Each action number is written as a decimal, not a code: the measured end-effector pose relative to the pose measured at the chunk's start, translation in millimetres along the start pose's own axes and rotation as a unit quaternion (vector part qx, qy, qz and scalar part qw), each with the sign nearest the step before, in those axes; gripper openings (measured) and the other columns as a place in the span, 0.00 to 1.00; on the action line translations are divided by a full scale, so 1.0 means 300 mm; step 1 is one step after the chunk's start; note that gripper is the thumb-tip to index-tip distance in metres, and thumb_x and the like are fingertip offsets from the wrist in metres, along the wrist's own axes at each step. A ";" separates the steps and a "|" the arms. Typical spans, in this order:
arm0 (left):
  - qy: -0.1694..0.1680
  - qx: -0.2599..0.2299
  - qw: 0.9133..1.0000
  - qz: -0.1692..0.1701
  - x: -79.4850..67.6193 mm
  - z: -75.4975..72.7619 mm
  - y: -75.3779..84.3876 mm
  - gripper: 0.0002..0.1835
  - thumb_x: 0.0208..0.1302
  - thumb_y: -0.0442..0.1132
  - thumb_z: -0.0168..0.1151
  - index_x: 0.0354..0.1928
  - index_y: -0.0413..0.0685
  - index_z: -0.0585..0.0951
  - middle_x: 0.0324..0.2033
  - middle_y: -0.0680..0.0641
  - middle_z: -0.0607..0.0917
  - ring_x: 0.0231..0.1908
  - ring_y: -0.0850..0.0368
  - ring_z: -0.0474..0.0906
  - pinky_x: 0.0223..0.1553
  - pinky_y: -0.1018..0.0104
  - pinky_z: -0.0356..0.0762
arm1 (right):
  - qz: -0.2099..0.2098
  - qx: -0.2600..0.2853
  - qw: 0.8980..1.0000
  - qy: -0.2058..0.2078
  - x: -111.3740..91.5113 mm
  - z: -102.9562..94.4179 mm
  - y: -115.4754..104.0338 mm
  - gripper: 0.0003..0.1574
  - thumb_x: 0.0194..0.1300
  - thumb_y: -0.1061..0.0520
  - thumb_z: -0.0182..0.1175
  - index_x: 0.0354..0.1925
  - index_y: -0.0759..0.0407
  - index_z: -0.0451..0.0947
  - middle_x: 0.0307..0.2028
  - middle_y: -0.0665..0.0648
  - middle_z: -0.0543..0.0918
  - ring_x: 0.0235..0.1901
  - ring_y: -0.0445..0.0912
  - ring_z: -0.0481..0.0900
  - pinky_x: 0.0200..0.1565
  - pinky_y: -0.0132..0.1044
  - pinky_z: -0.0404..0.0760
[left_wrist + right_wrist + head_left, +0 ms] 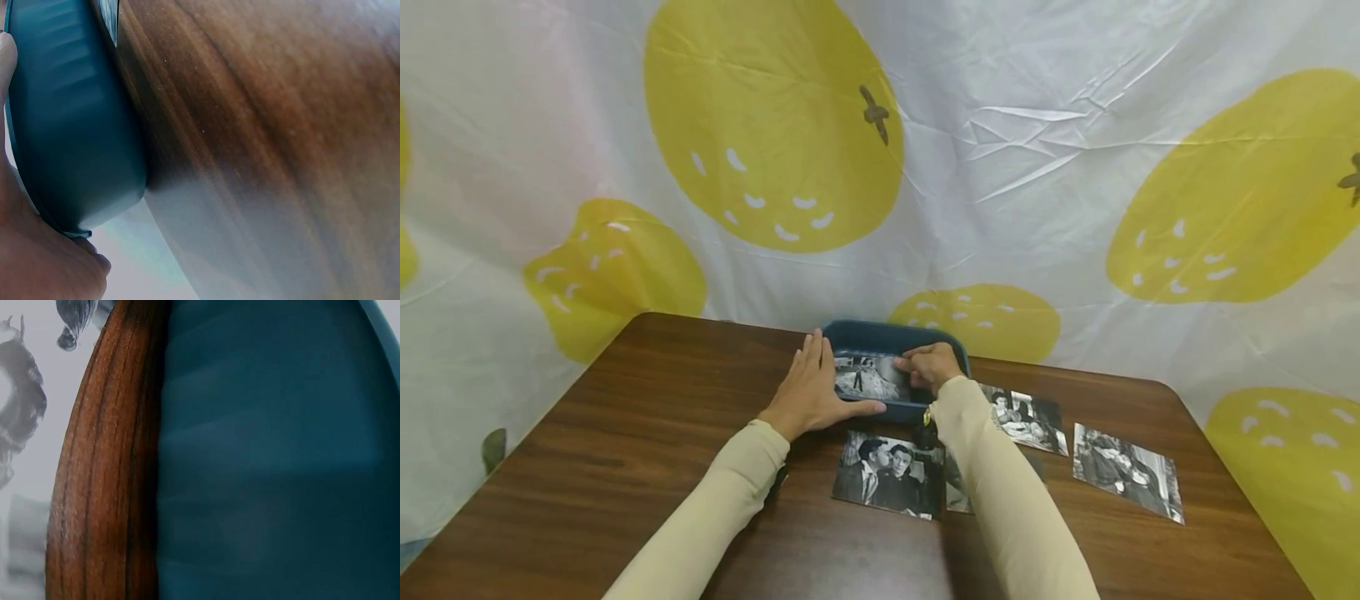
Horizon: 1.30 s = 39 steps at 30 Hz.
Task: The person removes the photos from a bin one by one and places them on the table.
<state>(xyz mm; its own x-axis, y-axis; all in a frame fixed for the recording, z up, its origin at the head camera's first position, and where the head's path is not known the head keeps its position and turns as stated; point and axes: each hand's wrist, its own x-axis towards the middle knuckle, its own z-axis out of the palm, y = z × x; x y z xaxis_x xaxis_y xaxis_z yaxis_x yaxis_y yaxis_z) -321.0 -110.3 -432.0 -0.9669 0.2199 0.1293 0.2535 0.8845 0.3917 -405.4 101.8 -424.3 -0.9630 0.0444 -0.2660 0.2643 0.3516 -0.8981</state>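
A dark blue plastic bin (880, 335) stands at the table's back edge, with a black-and-white photograph (867, 380) in it. My left hand (811, 393) lies against the bin's left end, fingers straight and thumb stretched along the front rim. The left wrist view shows that hand (50, 262) close against the rim of the bin (69, 125). Reaching over the front rim, my right hand (936, 367) pinches the photograph near its right side, its other fingers curled. Only the bin's wall (269, 456) fills most of the right wrist view; the right hand is out of sight there.
On the brown wooden table (662, 417), a photograph of two people (887, 475) lies before the bin. Another photograph (1026, 419) lies right of the bin, and one (1127, 473) farther right. My right sleeve partly covers one more. A fruit-patterned cloth (985, 167) hangs behind.
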 end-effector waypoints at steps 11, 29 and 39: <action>0.003 -0.001 1.000 0.006 0.004 -0.004 0.000 0.74 0.49 0.82 0.59 0.77 0.25 0.47 0.77 0.28 0.40 0.78 0.35 0.35 0.76 0.45 0.39 | -0.039 -0.024 0.999 -0.008 -0.033 -0.045 -0.041 0.13 0.63 0.66 0.69 0.46 0.71 0.86 0.39 0.62 0.87 0.30 0.45 0.84 0.33 0.37 0.87; 0.005 0.002 1.000 0.009 0.017 0.000 -0.005 0.74 0.49 0.82 0.60 0.76 0.25 0.48 0.77 0.27 0.41 0.78 0.34 0.35 0.77 0.45 0.38 | -0.095 -0.023 0.995 -0.009 -0.134 -0.352 -0.101 0.21 0.68 0.64 0.65 0.56 0.75 0.80 0.43 0.59 0.86 0.28 0.37 0.81 0.32 0.29 0.83; 0.009 -0.003 1.000 0.012 0.019 0.001 -0.006 0.74 0.49 0.82 0.60 0.77 0.26 0.47 0.77 0.27 0.41 0.77 0.34 0.35 0.77 0.44 0.37 | -0.048 -0.013 0.998 -0.026 -0.232 -0.573 0.032 0.23 0.70 0.60 0.64 0.59 0.73 0.77 0.29 0.48 0.82 0.19 0.36 0.70 0.30 0.33 0.80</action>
<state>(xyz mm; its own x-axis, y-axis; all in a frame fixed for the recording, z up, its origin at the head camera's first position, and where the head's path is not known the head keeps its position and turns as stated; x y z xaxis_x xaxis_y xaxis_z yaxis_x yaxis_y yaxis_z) -327.1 -110.5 -432.1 -0.9601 0.2329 0.1550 0.2762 0.8771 0.3930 -345.3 262.8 -354.1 -0.9797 -0.0390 -0.1968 0.1681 0.3754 -0.9115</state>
